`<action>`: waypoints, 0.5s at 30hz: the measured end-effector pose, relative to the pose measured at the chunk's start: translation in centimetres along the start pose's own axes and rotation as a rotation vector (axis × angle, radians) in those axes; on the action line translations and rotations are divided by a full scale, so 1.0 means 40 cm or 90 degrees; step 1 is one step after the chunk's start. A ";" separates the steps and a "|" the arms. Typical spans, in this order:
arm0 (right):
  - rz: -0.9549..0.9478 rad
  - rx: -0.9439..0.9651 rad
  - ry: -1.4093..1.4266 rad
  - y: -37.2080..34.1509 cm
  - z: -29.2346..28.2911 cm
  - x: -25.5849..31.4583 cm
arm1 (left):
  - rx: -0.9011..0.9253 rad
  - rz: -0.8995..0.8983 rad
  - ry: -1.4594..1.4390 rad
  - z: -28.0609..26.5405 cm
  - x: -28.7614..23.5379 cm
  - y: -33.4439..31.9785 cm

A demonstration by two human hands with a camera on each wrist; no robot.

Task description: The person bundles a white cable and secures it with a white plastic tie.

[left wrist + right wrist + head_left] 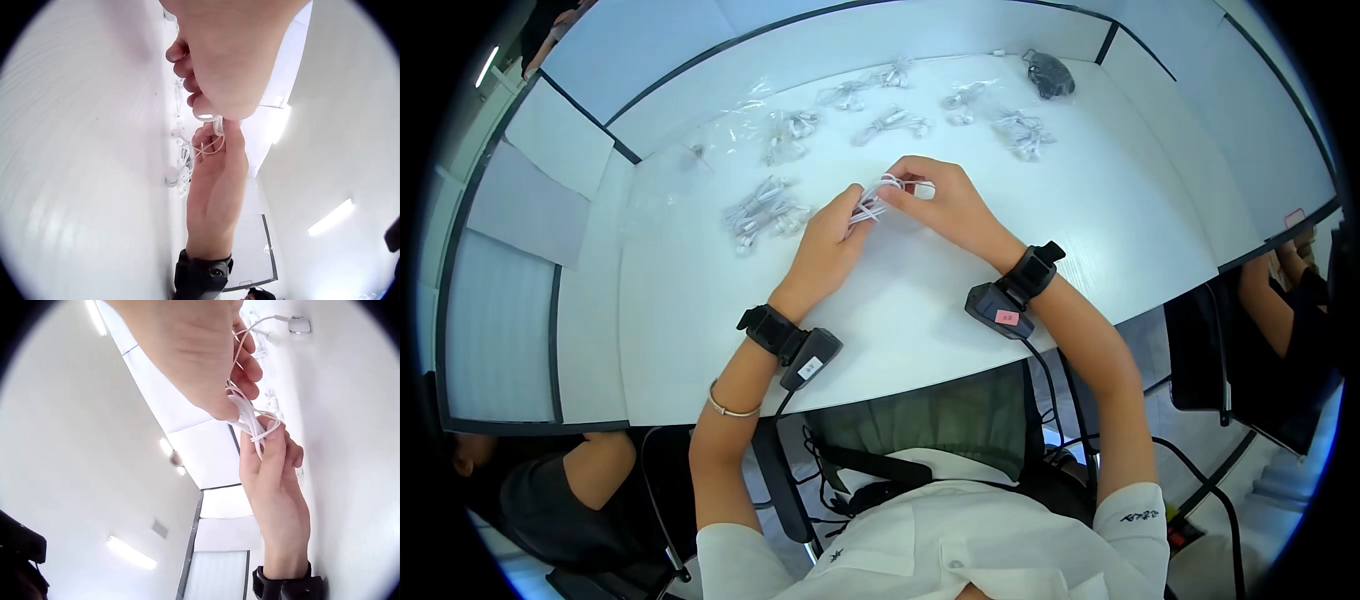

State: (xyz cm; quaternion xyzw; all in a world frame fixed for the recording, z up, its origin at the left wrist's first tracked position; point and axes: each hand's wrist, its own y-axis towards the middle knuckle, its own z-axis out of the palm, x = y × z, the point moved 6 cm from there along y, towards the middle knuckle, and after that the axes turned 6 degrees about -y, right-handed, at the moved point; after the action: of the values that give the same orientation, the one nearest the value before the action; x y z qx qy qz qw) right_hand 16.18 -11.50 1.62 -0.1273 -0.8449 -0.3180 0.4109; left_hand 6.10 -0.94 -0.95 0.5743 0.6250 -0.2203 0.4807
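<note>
A thin white cable (867, 208), coiled into a small bundle, is held between both hands above the table. My left hand (824, 240) grips the coil, thumb along it, as the right wrist view also shows. At the upper end of the bundle, my right hand (948, 200) pinches the cable between thumb and fingers. A loose length runs out past the right fingers to a small squarish white end piece (299, 325). In the right wrist view, a strand loops across the coil (247, 415). The palms hide part of the bundle.
Left of my hands lies a pile of bundled white cables (765, 210). Several more bundles (892, 124) are spread toward the back, with clear plastic bags (745, 112) among them. A dark mesh-like bundle (1050, 75) sits at the back right. Low partitions (860, 38) edge the white table (920, 310).
</note>
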 end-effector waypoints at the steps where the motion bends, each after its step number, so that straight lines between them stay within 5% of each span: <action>1: 0.006 0.006 0.015 -0.001 0.003 -0.008 | 0.009 -0.002 0.006 0.000 -0.005 -0.002; 5: 0.151 0.072 0.024 -0.010 -0.002 -0.021 | 0.041 -0.041 -0.061 0.008 -0.006 -0.004; 9: 0.141 0.040 0.102 -0.008 0.009 -0.051 | 0.049 -0.076 -0.183 0.014 -0.009 -0.007; 15: 0.219 0.044 0.231 -0.009 0.008 -0.071 | 0.042 -0.018 0.023 0.011 -0.040 -0.002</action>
State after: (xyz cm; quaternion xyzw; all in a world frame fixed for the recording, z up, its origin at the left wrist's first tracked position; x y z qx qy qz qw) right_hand 17.62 -11.42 -0.89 -0.1960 -0.7333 -0.2320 0.6083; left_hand 5.98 -2.11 0.20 0.5844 0.6342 -0.2374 0.4472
